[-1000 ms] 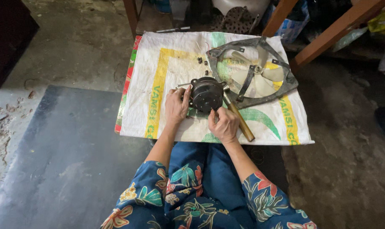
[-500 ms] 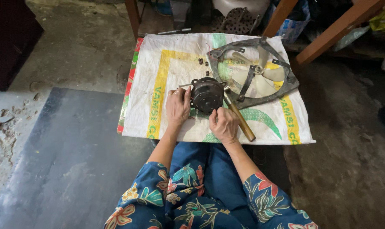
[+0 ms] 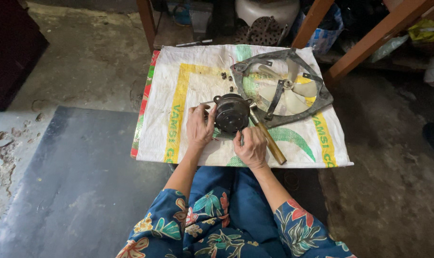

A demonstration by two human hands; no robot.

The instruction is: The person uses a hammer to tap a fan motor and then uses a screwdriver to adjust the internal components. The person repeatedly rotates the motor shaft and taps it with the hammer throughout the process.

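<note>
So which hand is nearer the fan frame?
Right. The right hand is at the motor's lower right, just below the fan frame; the left hand holds the motor's far side, farther from the frame.

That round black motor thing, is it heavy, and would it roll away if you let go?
The fan motor looks like solid metal, so it is probably heavy for its size. Its round body might roll, though the small lugs on its rim would likely stop it. Both the left hand and right hand steady it.

sack [image 3: 188, 95] | flat under the work | white, yellow-green bands, red edge
</note>
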